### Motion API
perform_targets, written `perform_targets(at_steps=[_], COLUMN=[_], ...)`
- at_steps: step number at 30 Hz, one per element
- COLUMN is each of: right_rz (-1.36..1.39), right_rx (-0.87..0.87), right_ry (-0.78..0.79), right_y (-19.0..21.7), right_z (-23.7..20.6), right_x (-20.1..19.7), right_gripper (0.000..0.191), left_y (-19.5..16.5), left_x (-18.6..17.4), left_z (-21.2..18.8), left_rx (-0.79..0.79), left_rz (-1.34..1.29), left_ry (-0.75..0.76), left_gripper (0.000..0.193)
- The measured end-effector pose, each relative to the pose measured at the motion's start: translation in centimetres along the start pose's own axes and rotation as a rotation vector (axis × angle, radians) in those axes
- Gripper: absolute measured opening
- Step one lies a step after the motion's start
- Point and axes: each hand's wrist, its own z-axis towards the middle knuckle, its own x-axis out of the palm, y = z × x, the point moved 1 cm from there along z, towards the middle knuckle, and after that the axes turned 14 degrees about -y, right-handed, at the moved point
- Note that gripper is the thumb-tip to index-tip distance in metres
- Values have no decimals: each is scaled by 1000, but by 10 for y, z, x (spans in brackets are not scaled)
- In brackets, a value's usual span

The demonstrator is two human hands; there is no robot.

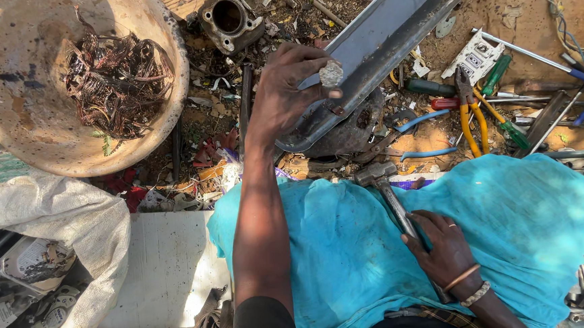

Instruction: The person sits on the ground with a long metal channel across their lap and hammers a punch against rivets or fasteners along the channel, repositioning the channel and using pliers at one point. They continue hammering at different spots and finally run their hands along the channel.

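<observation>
Head view: left hand (288,93) pinching small grey metal lump (331,73), upper centre; likely dense, rough, rigid. Right hand (439,246) clenched round hammer (381,179) handle, lower right; best gripped low.

Left arm extended straight forward, its hand (291,90) raised ahead of the body, fingers curled, thumb and fingertips pinched together. Right hand (442,246) rests low and nearer the body, fingers apparently closed in a grip, wrist bent inward, bracelets on the wrist.
</observation>
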Motion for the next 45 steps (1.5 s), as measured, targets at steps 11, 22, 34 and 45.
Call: perform_targets(at_steps=[11,22,34,45], right_rz=[-180,325,1339,1336], right_rx=[28,398,962,984], right_ry=[188,364,602,612], right_y=[-5,-53,-77,-72], right_z=[17,52,52,51], right_x=[28,48,71,75], right_gripper=[63,82,62,72], left_y=[-7,-12,-7,-12], left_x=[28,34,39,39], left_z=[-24,-23,-23,-23], left_rx=[168,17,25,-56], left_rz=[242,281,298,351], left_ry=[-49,-149,-197,-132], left_gripper=[50,46,51,47])
